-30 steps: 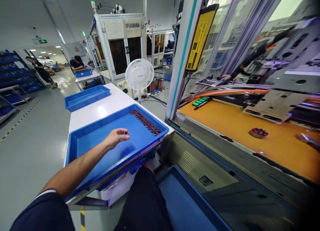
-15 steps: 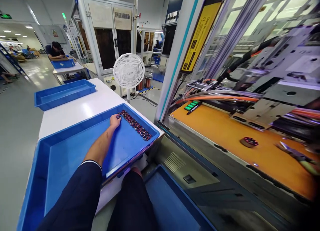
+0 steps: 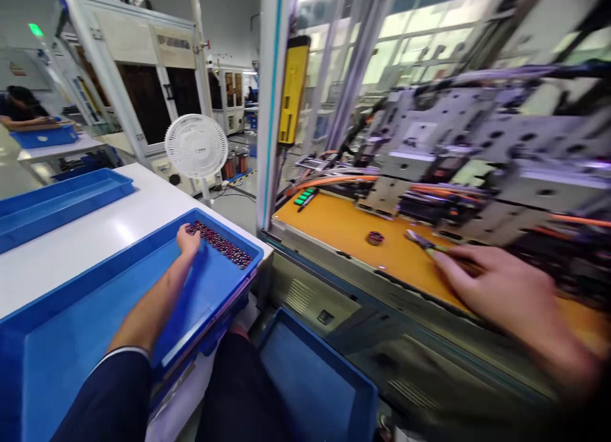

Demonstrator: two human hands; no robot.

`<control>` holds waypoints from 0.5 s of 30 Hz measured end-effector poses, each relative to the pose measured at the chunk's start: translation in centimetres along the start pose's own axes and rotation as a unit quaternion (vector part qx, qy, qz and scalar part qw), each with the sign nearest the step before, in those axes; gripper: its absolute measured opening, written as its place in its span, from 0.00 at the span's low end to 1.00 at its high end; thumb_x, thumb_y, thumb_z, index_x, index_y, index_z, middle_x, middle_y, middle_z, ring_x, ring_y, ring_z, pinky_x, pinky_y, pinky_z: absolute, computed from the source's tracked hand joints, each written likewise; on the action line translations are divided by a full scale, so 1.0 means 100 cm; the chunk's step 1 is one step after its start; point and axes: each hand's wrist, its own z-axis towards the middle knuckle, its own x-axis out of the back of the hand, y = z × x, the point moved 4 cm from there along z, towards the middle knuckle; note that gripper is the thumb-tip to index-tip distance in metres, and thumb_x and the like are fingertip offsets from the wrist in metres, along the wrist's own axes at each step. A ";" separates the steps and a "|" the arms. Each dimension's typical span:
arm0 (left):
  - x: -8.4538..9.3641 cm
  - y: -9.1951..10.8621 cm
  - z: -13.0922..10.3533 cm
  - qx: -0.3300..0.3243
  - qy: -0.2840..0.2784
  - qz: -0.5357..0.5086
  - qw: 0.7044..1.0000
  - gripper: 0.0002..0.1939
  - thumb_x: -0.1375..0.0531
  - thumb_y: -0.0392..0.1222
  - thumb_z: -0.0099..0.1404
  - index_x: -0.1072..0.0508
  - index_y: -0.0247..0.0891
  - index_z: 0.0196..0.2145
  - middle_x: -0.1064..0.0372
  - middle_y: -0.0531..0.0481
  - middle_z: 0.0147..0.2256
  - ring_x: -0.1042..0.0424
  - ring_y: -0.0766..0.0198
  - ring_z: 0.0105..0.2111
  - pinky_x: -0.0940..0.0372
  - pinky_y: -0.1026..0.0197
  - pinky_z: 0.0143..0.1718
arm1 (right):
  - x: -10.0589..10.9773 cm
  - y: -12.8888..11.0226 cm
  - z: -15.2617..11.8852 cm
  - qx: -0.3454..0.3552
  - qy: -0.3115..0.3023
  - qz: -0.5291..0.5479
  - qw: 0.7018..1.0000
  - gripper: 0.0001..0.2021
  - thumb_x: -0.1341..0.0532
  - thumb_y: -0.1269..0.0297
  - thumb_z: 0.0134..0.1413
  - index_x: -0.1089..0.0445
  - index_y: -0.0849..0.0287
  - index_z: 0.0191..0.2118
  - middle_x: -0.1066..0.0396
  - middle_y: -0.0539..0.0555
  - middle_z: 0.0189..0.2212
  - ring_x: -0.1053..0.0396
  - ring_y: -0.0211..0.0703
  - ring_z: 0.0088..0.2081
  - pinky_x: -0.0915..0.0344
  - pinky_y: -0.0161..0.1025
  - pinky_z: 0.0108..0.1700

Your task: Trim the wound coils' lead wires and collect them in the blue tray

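Observation:
My left hand [image 3: 189, 239] reaches into the long blue tray [image 3: 95, 288], fingers closed on a small stator at the far end of the packed rows. These stators [image 3: 222, 246] are small and round, dark with red and coppery specks, and lie along the tray's right end. My right hand [image 3: 496, 283], blurred by motion, is over the orange work surface [image 3: 329, 228] of the machine, closed around the handles of pliers [image 3: 420, 240]. The pliers' metal jaws point left. A single stator [image 3: 375, 238] sits on the orange surface, left of the jaws and apart from them.
A white fan [image 3: 196, 146] stands behind the white table [image 3: 157, 197]. Another blue tray [image 3: 67, 197] lies farther back, and a blue bin [image 3: 315, 372] is below, by my leg. Machine frame post [image 3: 270, 111] and orange hoses [image 3: 334, 182] border the work surface. A person [image 3: 23, 107] sits far left.
The view has turned right. My right hand has come into view and taken hold of the pliers on the orange surface. My left hand stays at the far end of the stator rows.

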 end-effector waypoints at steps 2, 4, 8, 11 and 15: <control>-0.015 0.050 -0.027 -0.073 -0.052 -0.037 0.995 0.20 0.40 0.44 0.66 0.33 0.36 0.54 0.32 0.42 0.51 0.29 0.56 0.48 0.32 0.47 0.49 | 0.000 0.001 -0.001 -0.005 -0.025 -0.018 1.000 0.06 0.34 0.63 0.51 0.25 0.59 0.34 0.24 0.61 0.39 0.28 0.47 0.40 0.34 0.41 0.41; -0.039 0.105 -0.067 -0.154 -0.129 -0.077 0.976 0.24 0.35 0.42 0.61 0.32 0.38 0.54 0.28 0.44 0.48 0.28 0.58 0.48 0.33 0.52 0.52 | 0.002 -0.002 -0.003 -0.006 -0.046 -0.029 0.999 0.09 0.36 0.61 0.56 0.26 0.62 0.38 0.25 0.58 0.41 0.29 0.44 0.42 0.33 0.41 0.46; -0.100 0.204 -0.155 -0.254 -0.291 -0.124 0.914 0.25 0.28 0.39 0.49 0.26 0.42 0.47 0.23 0.49 0.40 0.24 0.61 0.41 0.31 0.58 0.49 | 0.006 -0.008 -0.007 -0.007 -0.081 -0.044 0.996 0.12 0.41 0.58 0.63 0.29 0.63 0.43 0.28 0.54 0.42 0.29 0.42 0.43 0.31 0.46 0.48; -0.138 0.252 -0.198 -0.266 -0.333 -0.125 0.896 0.30 0.28 0.37 0.48 0.28 0.38 0.50 0.24 0.49 0.37 0.24 0.60 0.39 0.31 0.54 0.48 | 0.010 -0.009 -0.010 -0.009 -0.091 -0.041 0.995 0.13 0.42 0.57 0.64 0.30 0.62 0.45 0.29 0.55 0.42 0.29 0.42 0.43 0.30 0.46 0.47; -0.157 0.281 -0.221 -0.269 -0.348 -0.120 0.890 0.17 0.38 0.43 0.65 0.30 0.33 0.49 0.26 0.48 0.38 0.25 0.62 0.36 0.29 0.52 0.42 | 0.015 -0.008 -0.015 -0.022 -0.075 -0.004 0.997 0.13 0.42 0.58 0.64 0.31 0.62 0.48 0.30 0.56 0.46 0.29 0.43 0.44 0.30 0.46 0.47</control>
